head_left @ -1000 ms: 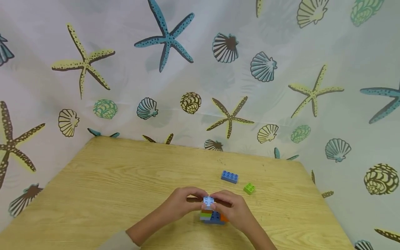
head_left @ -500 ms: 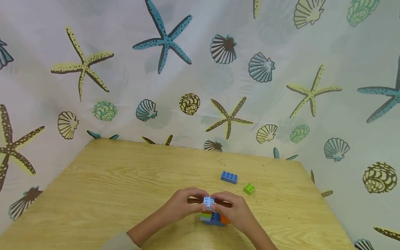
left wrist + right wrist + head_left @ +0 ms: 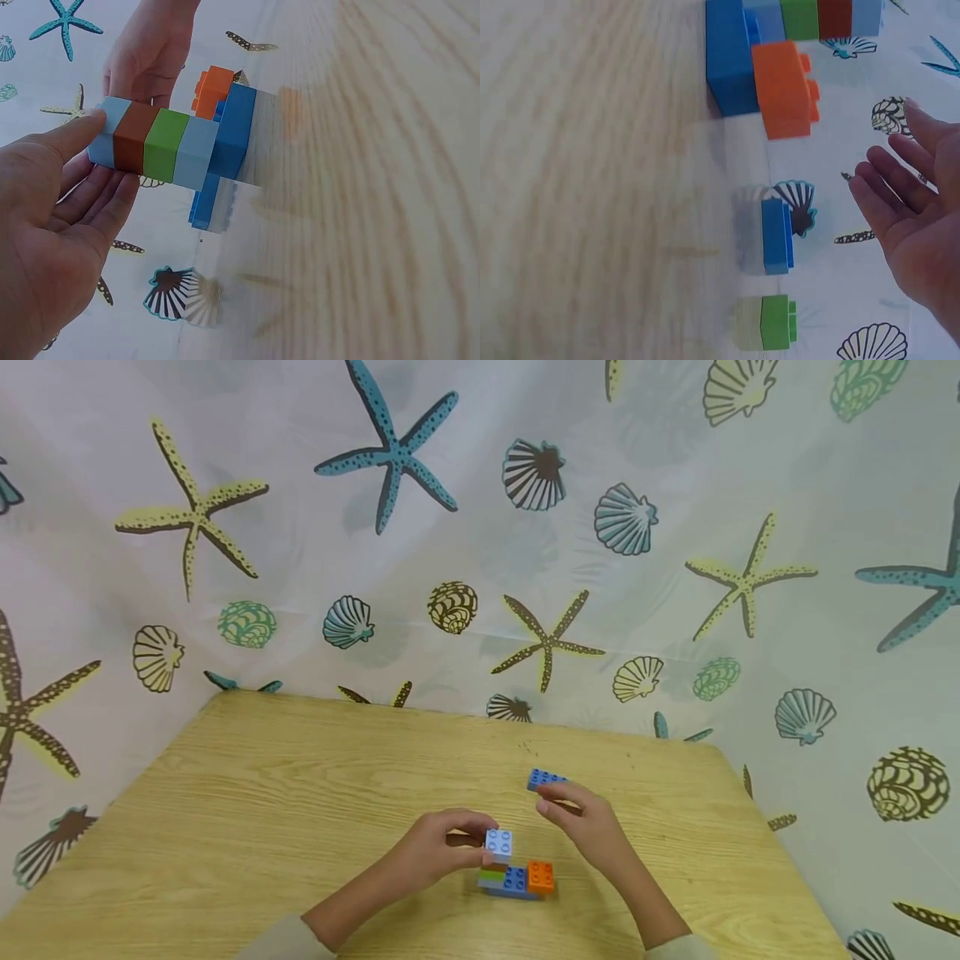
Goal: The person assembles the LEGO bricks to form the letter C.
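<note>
My left hand (image 3: 438, 846) pinches the light blue toy building brick (image 3: 499, 842) at the top of a small tower. Below it, in the left wrist view, come a brown brick (image 3: 137, 140), a green brick (image 3: 166, 146) and another light blue brick (image 3: 196, 155). The tower rises from one end of a blue base brick (image 3: 515, 878); an orange brick (image 3: 541, 877) sits on the other end. My right hand (image 3: 592, 828) holds nothing, its fingers loosely bent, and overlaps a loose blue brick (image 3: 540, 777) in the head view.
A loose green brick (image 3: 775, 322) stands beside the loose blue one in the right wrist view; my right hand hides it in the head view. The wooden table (image 3: 337, 760) meets a shell-and-starfish patterned cloth (image 3: 480, 527) at its back and sides.
My right hand has let go of the top light blue brick and moved back and right, towards the loose bricks, uncovering the orange brick. The left hand stays on the tower.
</note>
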The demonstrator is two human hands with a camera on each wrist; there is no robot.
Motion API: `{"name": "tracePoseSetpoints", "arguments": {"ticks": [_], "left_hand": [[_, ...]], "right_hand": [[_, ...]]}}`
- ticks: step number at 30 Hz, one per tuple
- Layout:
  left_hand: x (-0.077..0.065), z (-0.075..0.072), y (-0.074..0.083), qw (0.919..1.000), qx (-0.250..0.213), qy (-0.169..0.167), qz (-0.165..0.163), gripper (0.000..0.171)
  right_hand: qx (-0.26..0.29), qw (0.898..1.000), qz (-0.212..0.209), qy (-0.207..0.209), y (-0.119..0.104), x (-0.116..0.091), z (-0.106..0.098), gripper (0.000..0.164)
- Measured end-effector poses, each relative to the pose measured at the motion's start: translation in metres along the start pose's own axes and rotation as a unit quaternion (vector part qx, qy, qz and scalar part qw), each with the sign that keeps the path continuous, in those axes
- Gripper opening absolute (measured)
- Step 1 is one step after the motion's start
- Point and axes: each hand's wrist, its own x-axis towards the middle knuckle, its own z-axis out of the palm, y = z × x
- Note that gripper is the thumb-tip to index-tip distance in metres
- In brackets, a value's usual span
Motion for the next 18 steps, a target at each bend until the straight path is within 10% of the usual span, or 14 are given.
{"name": "tracePoseSetpoints", "arguments": {"ticks": [18], "left_hand": [[0.001,0.0,-0.003,0.9996,-0.018,0.006,-0.019,0.037]], "right_hand": [[-0.201,0.978,0.047,-0.036,0.044,0.069,-0.018,0.033]]}}
